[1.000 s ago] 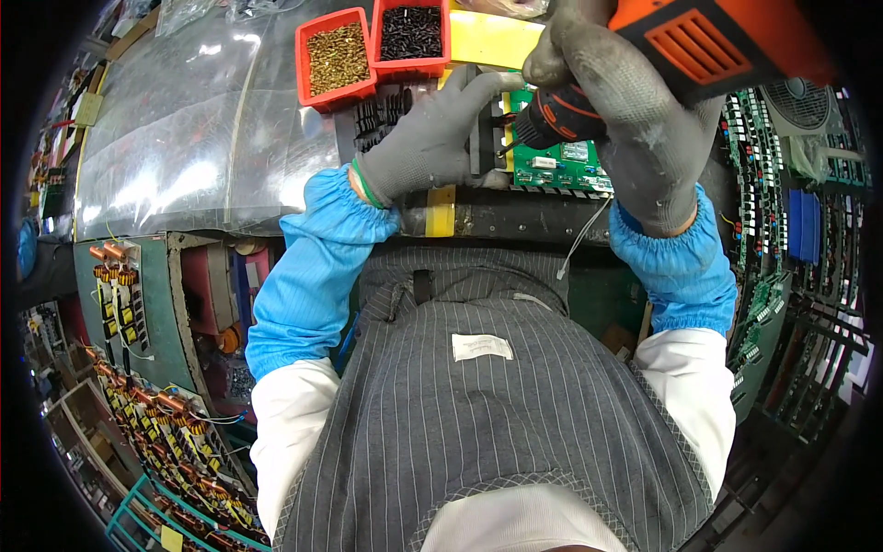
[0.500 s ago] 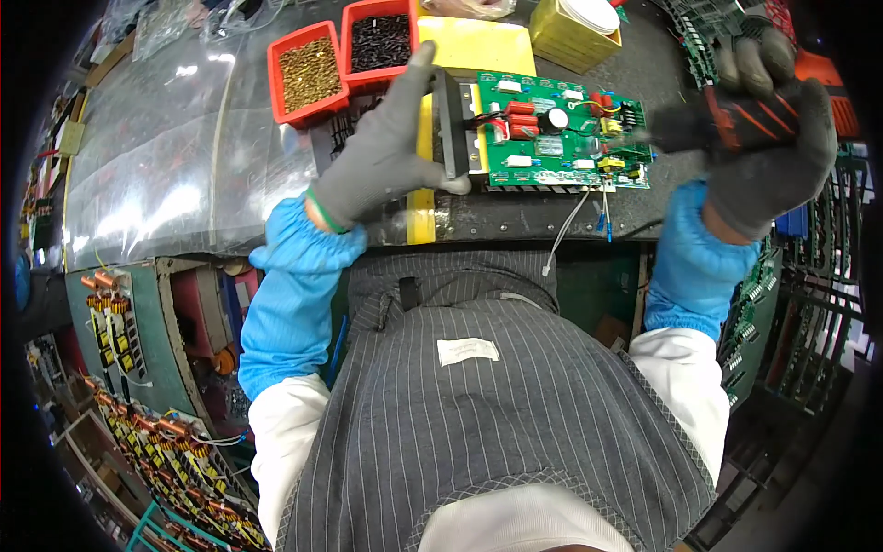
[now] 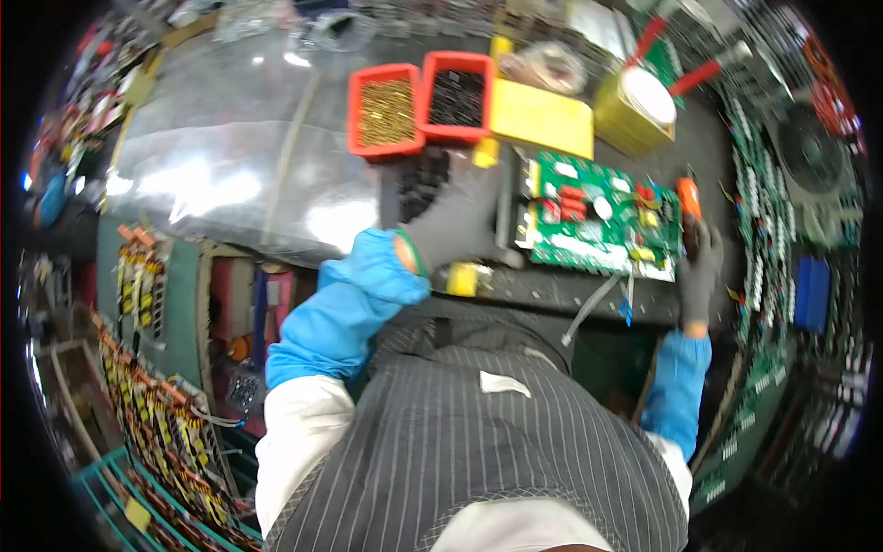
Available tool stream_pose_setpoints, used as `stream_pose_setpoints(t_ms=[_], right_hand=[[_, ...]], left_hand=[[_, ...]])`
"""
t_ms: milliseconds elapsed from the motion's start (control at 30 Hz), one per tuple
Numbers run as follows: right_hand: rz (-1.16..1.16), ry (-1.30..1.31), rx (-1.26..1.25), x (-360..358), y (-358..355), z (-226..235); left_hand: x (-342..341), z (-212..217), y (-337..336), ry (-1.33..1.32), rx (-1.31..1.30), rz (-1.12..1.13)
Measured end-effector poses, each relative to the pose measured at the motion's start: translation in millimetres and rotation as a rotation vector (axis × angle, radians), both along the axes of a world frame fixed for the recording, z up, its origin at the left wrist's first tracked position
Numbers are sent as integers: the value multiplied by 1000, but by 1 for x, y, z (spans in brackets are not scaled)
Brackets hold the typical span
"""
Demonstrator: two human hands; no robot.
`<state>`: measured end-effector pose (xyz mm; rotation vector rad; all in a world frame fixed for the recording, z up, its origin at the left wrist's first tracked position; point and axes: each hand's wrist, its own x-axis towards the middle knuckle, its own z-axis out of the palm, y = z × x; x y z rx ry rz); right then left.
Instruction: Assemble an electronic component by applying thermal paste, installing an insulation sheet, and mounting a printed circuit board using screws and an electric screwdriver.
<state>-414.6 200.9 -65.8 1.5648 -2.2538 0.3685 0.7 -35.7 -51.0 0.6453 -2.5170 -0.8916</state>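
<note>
A green circuit board point(image 3: 602, 221) lies on the bench, carrying red, white and yellow parts, with thin leads hanging off its near edge. At its left end stands a dark flat plate point(image 3: 508, 216). My left hand point(image 3: 455, 221), in a grey glove and blurred, spans this plate with its fingers at the far side and thumb at the near side. Beside the board's right end, my gloved right hand point(image 3: 701, 271) is closed round the dark part of a black-and-orange power tool point(image 3: 688, 195), whose orange end points away from me.
Two red bins, one with brass-coloured pieces point(image 3: 386, 112) and one with black pieces point(image 3: 456, 98), stand beyond my left hand. A yellow pad point(image 3: 543, 120) and a yellow container point(image 3: 635, 133) with red-handled tools sit behind the board. Racked circuit boards point(image 3: 756, 212) line the right.
My right hand has come down and nearer the board's right end with the power tool, now turned with its orange end away. My left hand remains at the plate. The whole view has shifted.
</note>
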Motion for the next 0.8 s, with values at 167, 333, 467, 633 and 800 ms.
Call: stream_pose_setpoints(t_ms=[167, 333, 467, 633, 800], right_hand=[[69, -876, -28, 56, 19, -44], [55, -1035, -223, 58, 20, -68], [81, -1003, -339, 43, 29, -88], [130, -1090, -534, 102, -8, -18], [484, -1344, -337, 178, -94, 64]], left_hand=[[-8, -17, 10, 102, 36, -3], [-12, 0, 29, 29, -31, 99], [-2, 22, 49, -13, -30, 122], [61, 28, 56, 245, 13, 235], [127, 64, 63, 1081, 1285, 284]])
